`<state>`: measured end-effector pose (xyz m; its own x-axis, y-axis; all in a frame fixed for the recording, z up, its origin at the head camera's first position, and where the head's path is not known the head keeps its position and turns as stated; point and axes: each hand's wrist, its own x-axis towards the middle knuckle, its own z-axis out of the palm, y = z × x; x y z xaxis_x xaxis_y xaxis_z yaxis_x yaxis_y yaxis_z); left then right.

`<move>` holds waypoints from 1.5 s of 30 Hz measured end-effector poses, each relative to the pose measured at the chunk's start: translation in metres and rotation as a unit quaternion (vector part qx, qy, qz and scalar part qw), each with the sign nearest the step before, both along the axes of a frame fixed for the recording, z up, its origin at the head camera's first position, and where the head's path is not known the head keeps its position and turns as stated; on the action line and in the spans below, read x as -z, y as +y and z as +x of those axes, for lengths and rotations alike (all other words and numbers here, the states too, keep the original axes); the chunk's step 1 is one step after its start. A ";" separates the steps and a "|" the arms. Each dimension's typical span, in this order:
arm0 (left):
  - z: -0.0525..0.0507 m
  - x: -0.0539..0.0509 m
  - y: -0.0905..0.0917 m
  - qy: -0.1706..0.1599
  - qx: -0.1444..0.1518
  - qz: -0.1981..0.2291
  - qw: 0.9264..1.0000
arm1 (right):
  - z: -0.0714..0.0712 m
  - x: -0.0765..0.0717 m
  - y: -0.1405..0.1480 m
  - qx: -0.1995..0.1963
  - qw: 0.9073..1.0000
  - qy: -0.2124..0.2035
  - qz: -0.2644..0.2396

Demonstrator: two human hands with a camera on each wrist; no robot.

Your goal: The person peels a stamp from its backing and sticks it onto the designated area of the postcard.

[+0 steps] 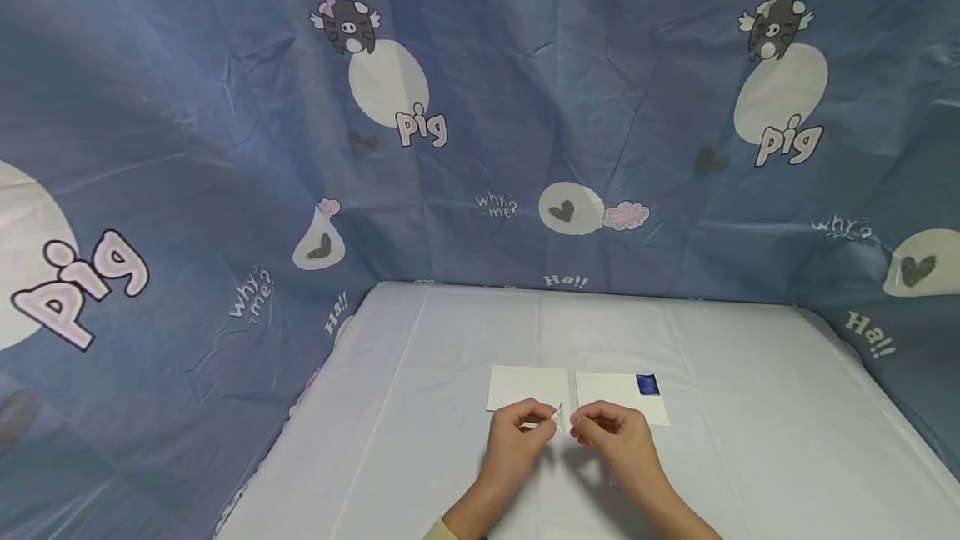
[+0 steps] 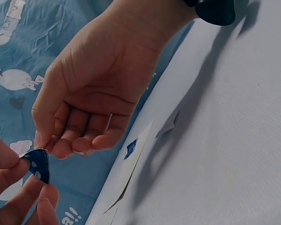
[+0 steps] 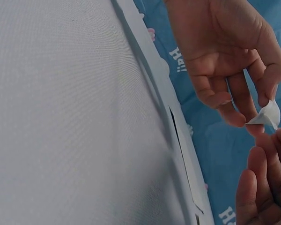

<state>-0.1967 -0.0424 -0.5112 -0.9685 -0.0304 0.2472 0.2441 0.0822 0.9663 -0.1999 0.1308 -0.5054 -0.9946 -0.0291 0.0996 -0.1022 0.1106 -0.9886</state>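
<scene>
A small stamp-like sticker, blue with pale spots on one face and white on the other, is held up and bent above the table. My left hand pinches it between thumb and fingertips. From the other side, my right hand has thumb and forefinger together at its edge. In the left wrist view the sticker's blue face shows, and in the right wrist view its white back. Beyond the hands lie two white cards or envelopes, a plain left one and a right one with a blue stamp in its corner.
A white cloth covers the table. Blue printed curtains rise behind it and at both sides. A small white paper piece lies on the table, mostly hidden by my right arm in the head view.
</scene>
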 end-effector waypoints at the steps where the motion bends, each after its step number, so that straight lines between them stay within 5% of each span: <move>1: 0.000 -0.001 0.000 -0.003 0.001 0.006 1.000 | 0.000 0.000 0.000 0.000 1.000 0.001 0.002; 13: -0.003 -0.002 -0.004 -0.046 0.016 0.063 0.997 | -0.003 0.003 0.002 0.015 1.000 0.000 0.017; 30: -0.008 -0.005 -0.011 -0.063 -0.024 0.135 0.989 | -0.003 0.002 0.004 0.021 1.000 0.008 0.014; 45: -0.006 -0.009 -0.016 -0.066 -0.011 0.163 0.984 | -0.002 0.006 0.006 -0.051 0.998 0.025 0.039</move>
